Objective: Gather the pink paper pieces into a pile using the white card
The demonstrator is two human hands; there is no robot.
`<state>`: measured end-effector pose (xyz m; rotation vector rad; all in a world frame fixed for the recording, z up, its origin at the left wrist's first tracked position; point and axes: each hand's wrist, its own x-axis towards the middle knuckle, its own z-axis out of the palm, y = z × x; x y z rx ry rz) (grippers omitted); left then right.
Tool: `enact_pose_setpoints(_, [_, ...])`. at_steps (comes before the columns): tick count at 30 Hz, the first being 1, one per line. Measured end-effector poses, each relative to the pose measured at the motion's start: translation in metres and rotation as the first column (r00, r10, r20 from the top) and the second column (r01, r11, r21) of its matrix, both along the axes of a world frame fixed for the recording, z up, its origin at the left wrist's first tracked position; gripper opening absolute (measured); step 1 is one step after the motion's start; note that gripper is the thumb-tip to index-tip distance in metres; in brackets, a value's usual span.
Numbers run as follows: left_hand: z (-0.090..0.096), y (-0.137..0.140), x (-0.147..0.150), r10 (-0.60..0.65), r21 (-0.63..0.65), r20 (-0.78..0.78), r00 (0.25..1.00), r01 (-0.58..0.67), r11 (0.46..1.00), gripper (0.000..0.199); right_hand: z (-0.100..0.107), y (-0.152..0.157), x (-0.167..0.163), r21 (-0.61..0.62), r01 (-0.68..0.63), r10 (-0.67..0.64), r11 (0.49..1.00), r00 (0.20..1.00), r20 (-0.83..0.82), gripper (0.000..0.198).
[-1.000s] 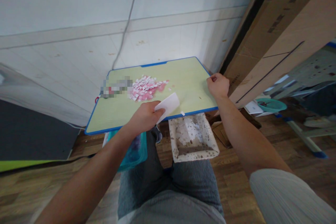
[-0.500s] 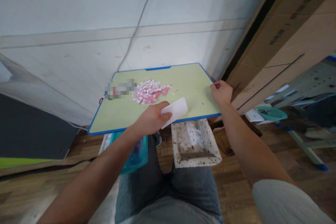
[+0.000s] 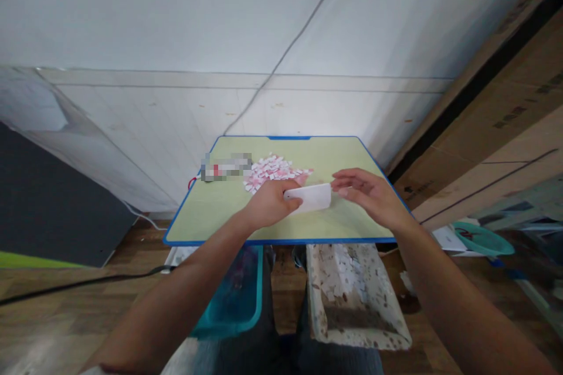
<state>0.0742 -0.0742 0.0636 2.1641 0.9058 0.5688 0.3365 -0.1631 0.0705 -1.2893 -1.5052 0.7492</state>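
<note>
My left hand (image 3: 271,205) is closed, its thumb on top, pinching a white card (image 3: 313,197) by its left end. The card lies across the air above a pale green board (image 3: 211,211) with a blue rim. Just off the card's right end is my right hand (image 3: 367,193), fingers stretched and slightly apart. Whether its fingertips touch the card I cannot tell. Behind the left hand, a pile of small white and pink pieces (image 3: 270,169) rests on the board. A blurred-out object (image 3: 226,167) lies left of the pile.
Below the board's front edge are a teal bin (image 3: 257,304) on the left and a stained white bin (image 3: 316,328) with scraps inside on the right. A wall (image 3: 176,111) with a grey cable (image 3: 290,47) rises behind. Cardboard (image 3: 488,99) stands to the right.
My right hand has come from the board's right edge toward the card, its fingers opening out. The card has turned nearly level in my left hand. The camera view has shifted.
</note>
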Motion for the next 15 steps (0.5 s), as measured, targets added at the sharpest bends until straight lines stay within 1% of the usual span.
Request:
enact_pose_setpoints(1, [-0.002, 0.004, -0.001, -0.004, -0.007, 0.009, 1.0, 0.004, 1.0, 0.023, 0.005, 0.001, -0.008, -0.014, -0.05, 0.051, 0.999, 0.996, 0.068, 0.04])
enact_pose_setpoints(3, [-0.005, 0.012, -0.005, -0.014, -0.032, 0.025, 1.0, 0.015, 0.999, 0.023, 0.01, 0.006, -0.018, -0.007, -0.056, 0.057, 0.998, 0.986, 0.156, 0.041])
enact_pose_setpoints(6, [-0.007, 0.021, -0.012, -0.056, -0.077, 0.043, 0.998, 0.059, 0.995, 0.021, 0.006, 0.02, -0.025, 0.019, -0.044, 0.038, 0.999, 0.97, 0.24, 0.041])
enact_pose_setpoints(9, [-0.004, 0.026, -0.015, -0.116, -0.115, 0.073, 0.991, 0.123, 0.986, 0.02, 0.004, 0.033, -0.033, 0.026, -0.095, 0.08, 0.995, 0.936, 0.342, 0.036])
enact_pose_setpoints(11, [0.0, 0.029, -0.015, -0.155, -0.131, 0.082, 0.984, 0.165, 0.977, 0.019, 0.005, 0.04, -0.041, -0.036, -0.15, 0.152, 0.988, 0.915, 0.374, 0.026])
enact_pose_setpoints(13, [0.004, 0.032, -0.014, -0.185, -0.124, 0.082, 0.979, 0.194, 0.973, 0.017, 0.008, 0.047, -0.047, -0.13, -0.21, 0.243, 0.969, 0.902, 0.356, 0.018])
enact_pose_setpoints(15, [0.007, 0.038, -0.014, -0.187, -0.107, 0.095, 0.978, 0.196, 0.975, 0.016, 0.011, 0.056, -0.049, -0.194, -0.256, 0.307, 0.947, 0.901, 0.307, 0.019])
